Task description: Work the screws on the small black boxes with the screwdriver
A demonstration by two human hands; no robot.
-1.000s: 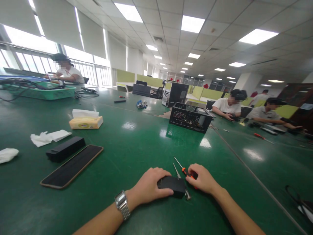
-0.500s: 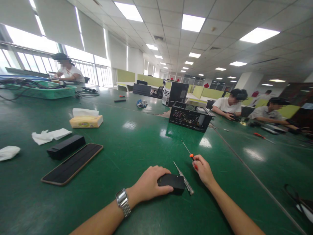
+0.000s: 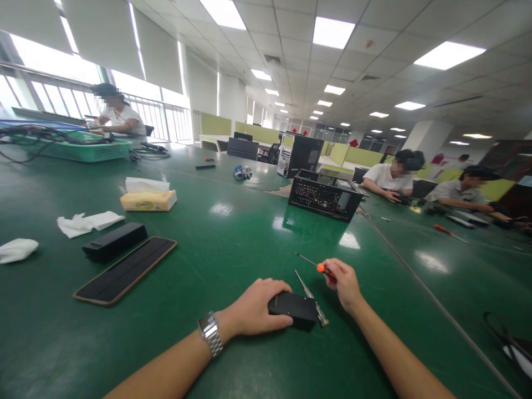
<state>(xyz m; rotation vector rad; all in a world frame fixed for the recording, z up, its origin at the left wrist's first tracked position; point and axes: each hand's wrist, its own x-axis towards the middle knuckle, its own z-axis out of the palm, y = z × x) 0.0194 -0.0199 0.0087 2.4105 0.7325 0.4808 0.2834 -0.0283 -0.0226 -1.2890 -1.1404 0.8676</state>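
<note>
My left hand (image 3: 260, 310), with a metal watch on its wrist, grips a small black box (image 3: 297, 311) that rests on the green table (image 3: 233, 249). A slim silver tool (image 3: 308, 291) lies just behind and beside the box's right end. To the right, my right hand (image 3: 344, 282) is closed around the orange and black handle of a screwdriver (image 3: 322, 268). The screwdriver's shaft points to the left and away from me, its tip above the table behind the silver tool.
Left on the table are a phone-like black slab (image 3: 127, 271), a long black block (image 3: 116, 242), tissues (image 3: 89, 223) and a tissue pack (image 3: 148, 200). A black metal case (image 3: 325, 195) stands farther back. People sit at the right and far left.
My right hand has turned the screwdriver, so its shaft points more to the left and lies flatter. The left hand stays on the black box.
</note>
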